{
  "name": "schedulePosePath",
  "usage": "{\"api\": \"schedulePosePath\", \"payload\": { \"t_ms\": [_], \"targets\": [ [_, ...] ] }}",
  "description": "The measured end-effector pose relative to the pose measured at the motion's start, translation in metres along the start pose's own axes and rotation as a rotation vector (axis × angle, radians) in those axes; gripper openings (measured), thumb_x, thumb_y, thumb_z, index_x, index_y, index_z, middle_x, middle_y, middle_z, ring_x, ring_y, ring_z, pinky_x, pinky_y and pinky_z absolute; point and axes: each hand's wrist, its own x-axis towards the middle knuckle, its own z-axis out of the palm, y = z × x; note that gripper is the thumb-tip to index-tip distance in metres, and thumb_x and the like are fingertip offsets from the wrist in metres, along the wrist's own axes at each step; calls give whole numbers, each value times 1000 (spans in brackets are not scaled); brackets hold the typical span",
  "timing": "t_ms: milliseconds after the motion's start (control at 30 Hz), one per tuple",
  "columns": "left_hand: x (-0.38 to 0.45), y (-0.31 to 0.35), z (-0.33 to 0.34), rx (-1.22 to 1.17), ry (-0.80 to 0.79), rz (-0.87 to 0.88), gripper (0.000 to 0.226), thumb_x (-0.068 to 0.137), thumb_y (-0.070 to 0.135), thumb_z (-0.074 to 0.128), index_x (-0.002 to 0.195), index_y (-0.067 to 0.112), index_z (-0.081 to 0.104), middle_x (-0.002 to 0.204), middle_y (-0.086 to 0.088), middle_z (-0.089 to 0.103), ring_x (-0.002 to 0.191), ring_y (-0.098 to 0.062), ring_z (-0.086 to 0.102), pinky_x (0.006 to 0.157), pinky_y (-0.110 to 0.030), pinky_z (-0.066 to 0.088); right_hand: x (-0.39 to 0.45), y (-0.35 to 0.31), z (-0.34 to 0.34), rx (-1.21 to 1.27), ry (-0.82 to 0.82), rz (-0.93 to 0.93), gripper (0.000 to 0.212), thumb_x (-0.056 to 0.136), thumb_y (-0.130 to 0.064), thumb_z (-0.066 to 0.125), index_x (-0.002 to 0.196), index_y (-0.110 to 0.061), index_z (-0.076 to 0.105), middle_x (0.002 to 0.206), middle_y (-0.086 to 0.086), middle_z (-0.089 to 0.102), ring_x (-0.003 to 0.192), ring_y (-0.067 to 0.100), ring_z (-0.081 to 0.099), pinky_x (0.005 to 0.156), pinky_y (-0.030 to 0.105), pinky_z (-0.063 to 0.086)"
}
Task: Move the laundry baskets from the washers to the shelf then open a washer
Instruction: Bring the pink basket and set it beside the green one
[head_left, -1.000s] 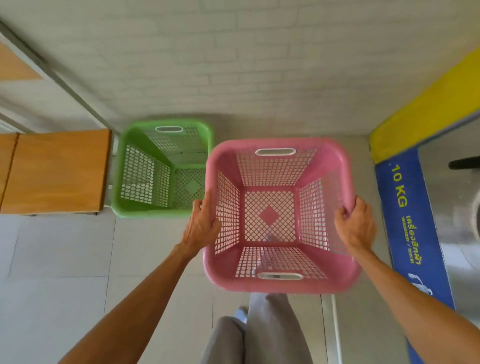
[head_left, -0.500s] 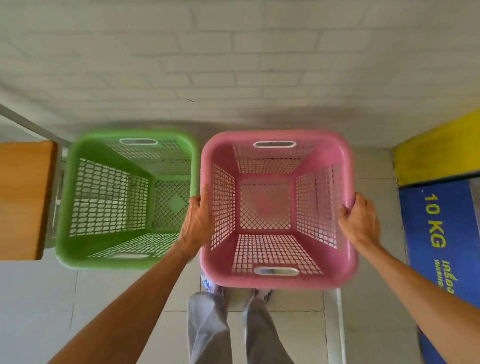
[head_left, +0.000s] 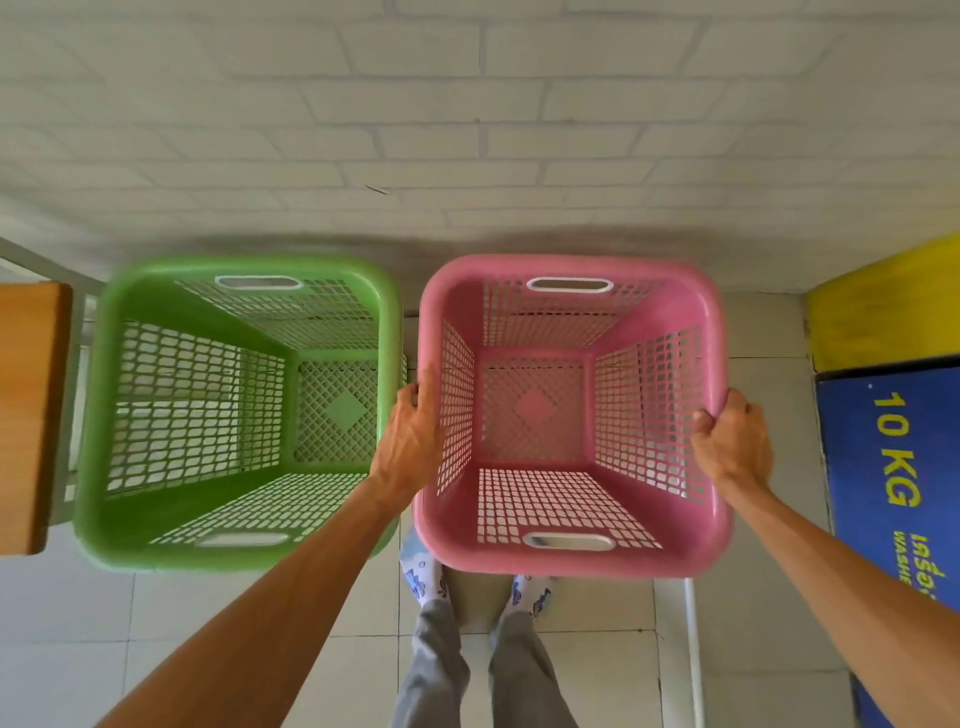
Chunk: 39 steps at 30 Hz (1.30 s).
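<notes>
I hold an empty pink laundry basket (head_left: 571, 558) by its two side rims. My left hand (head_left: 410, 434) grips the left rim and my right hand (head_left: 732, 439) grips the right rim. A green laundry basket (head_left: 130, 551), also empty, stands right beside it on the left, close to the white brick wall. The two baskets are nearly touching. Whether the pink basket rests on a surface I cannot tell. At the right edge is the blue and yellow side of a washer (head_left: 893, 441) marked 10 KG.
A wooden board (head_left: 28, 415) juts in at the left edge beside the green basket. The white brick wall (head_left: 467, 130) runs behind both baskets. My legs and socked feet (head_left: 480, 592) stand on the pale tiled floor (head_left: 156, 649) below the pink basket.
I have stepped closer to the wall and carried the pink basket forward and down, level beside the green one. The washer and wooden board have slid toward the frame edges.
</notes>
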Motion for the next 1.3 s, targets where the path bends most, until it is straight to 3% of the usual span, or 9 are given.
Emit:
{"api": "schedulePosePath", "payload": {
  "t_ms": [100, 200, 533, 667, 733, 833, 967, 1167, 1300],
  "targets": [
    [2, 2, -1, -29, -7, -6, 69, 97, 9, 40, 155, 25, 6, 116, -20, 53, 93, -32, 57, 73, -50, 59, 1, -1, 1, 18, -1, 21, 32, 99, -23, 56, 122, -1, 51, 109, 23, 56, 66, 28, 54, 53, 37, 51],
    [3, 2, 1, -30, -11, -6, 76, 93, 6, 43, 156, 21, 3, 120, -24, 50, 98, -35, 56, 80, -50, 57, 3, 1, 0, 19, 12, -17, 32, 100, -24, 54, 122, 0, 51, 108, 24, 56, 67, 27, 52, 53, 33, 43],
    [0, 9, 2, -44, -15, -54, 79, 90, 4, 49, 155, 18, 6, 120, -24, 46, 94, -39, 58, 81, -52, 57, 15, 6, -2, 98, -19, -100, 29, 99, -25, 55, 120, -5, 52, 104, 20, 59, 72, 26, 54, 50, 23, 34],
    [-7, 5, -4, -17, -60, -57, 82, 90, 15, 57, 155, 13, 7, 136, -26, 39, 113, -42, 53, 93, -54, 53, 12, 5, -14, 77, -123, -105, 48, 96, -34, 60, 133, -11, 40, 109, 16, 55, 62, 23, 60, 46, 24, 45],
    [-19, 9, -18, -1, -74, -67, 81, 92, 23, 55, 155, 8, 8, 146, -27, 33, 125, -44, 46, 99, -54, 49, 0, -2, -24, 38, -109, -120, 61, 93, -38, 63, 139, -10, 34, 117, 21, 51, 79, 34, 64, 57, 36, 55],
    [-37, 20, -54, 53, -57, -89, 83, 91, 31, 60, 155, 10, 11, 149, -22, 32, 129, -40, 44, 98, -53, 50, -26, -25, -43, -58, -46, -182, 67, 90, -44, 63, 140, -9, 34, 123, 26, 53, 104, 45, 59, 79, 55, 55],
    [-60, 16, -115, 163, -49, -82, 85, 89, 32, 65, 154, 15, 13, 152, -18, 30, 133, -36, 41, 97, -51, 51, -72, -80, -62, -108, -131, -272, 70, 94, -48, 57, 145, -6, 35, 137, 26, 49, 120, 44, 54, 92, 57, 50],
    [-96, -36, -189, 237, -66, -140, 88, 91, 39, 63, 155, 14, 9, 155, -22, 26, 138, -38, 37, 105, -50, 46, -145, -172, -59, -114, -228, -515, 72, 95, -48, 54, 149, -6, 33, 136, 24, 49, 117, 38, 57, 89, 46, 52],
    [-117, -77, -224, 258, -70, -176, 86, 92, 37, 62, 155, 10, 10, 156, -23, 25, 139, -38, 35, 110, -48, 42, -178, -224, -41, -84, -272, -507, 71, 96, -46, 53, 151, -7, 30, 140, 25, 47, 121, 39, 56, 91, 49, 54]
  ]
}}
